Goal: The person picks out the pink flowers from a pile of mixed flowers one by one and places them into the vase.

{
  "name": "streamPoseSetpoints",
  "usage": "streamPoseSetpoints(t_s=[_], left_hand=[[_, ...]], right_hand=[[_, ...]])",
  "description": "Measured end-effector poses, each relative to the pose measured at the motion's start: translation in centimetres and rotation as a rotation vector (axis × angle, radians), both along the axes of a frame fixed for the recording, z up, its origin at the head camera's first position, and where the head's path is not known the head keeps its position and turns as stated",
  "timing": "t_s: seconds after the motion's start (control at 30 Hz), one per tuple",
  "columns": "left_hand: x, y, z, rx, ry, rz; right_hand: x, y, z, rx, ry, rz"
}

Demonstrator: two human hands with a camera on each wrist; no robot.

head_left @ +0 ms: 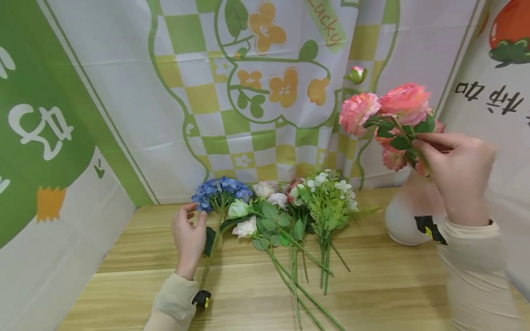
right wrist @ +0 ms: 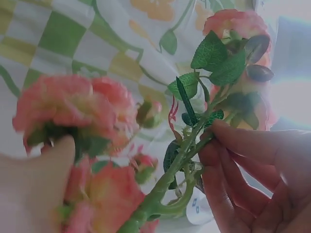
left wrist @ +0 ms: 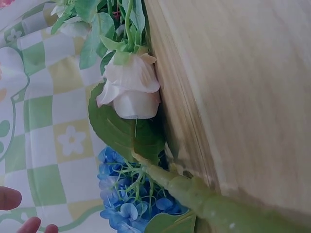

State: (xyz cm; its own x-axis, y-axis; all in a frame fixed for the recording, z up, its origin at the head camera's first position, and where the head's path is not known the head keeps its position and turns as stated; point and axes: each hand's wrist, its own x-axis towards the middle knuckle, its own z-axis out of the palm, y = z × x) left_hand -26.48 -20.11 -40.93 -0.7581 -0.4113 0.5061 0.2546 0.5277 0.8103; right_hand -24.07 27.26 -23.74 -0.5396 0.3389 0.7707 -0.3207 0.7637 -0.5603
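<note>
My right hand (head_left: 465, 172) pinches the green stem of a pink peony spray (head_left: 406, 103) between thumb and fingers, above a white and pink vase (head_left: 403, 220). In the right wrist view several blooms and leaves branch from that stem, and the pinching fingers (right wrist: 243, 138) show at right. On the table, a blue hydrangea (head_left: 221, 191) lies beside my left hand (head_left: 190, 236). That hand's fingers are loosely bent, with nothing visible between them. The left wrist view shows its fingertips (left wrist: 10, 198) apart from the hydrangea's stem (left wrist: 194, 191).
White roses (head_left: 246, 227) and a bunch of small white flowers with greenery (head_left: 329, 200) lie on the wooden table (head_left: 372, 285), stems crossing toward the front. A checked, printed cloth (head_left: 265, 138) hangs behind. A pale blurred shape (right wrist: 29, 179) fills the right wrist view's left edge.
</note>
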Motion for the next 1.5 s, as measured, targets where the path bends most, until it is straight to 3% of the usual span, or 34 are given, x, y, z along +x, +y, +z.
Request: streamPoseSetpoints(t_s=[0.27,0.57,1.0,1.23,1.5], left_hand=[[-0.2,-0.1,-0.1,-0.007,0.002,0.01],[0.2,-1.5,-0.4,-0.066,-0.029,0.01],[1.2,-4.0,1.5,-0.083,-0.114,0.028],[1.7,-5.5,2.1,-0.073,-0.122,0.073],[2.2,-6.3,1.3,-0.141,-0.17,0.046]], right_hand=[[-1.2,-1.4,0.8,0.018,0.077,-0.007],[-3.0,-2.5,2.0,-0.01,0.18,0.069],[-3.9,-4.9,3.2,0.006,0.226,0.116],[-4.2,-6.4,3.3,0.15,0.269,0.035],[-4.9,-7.1,1.5,0.259,0.325,-0.061]])
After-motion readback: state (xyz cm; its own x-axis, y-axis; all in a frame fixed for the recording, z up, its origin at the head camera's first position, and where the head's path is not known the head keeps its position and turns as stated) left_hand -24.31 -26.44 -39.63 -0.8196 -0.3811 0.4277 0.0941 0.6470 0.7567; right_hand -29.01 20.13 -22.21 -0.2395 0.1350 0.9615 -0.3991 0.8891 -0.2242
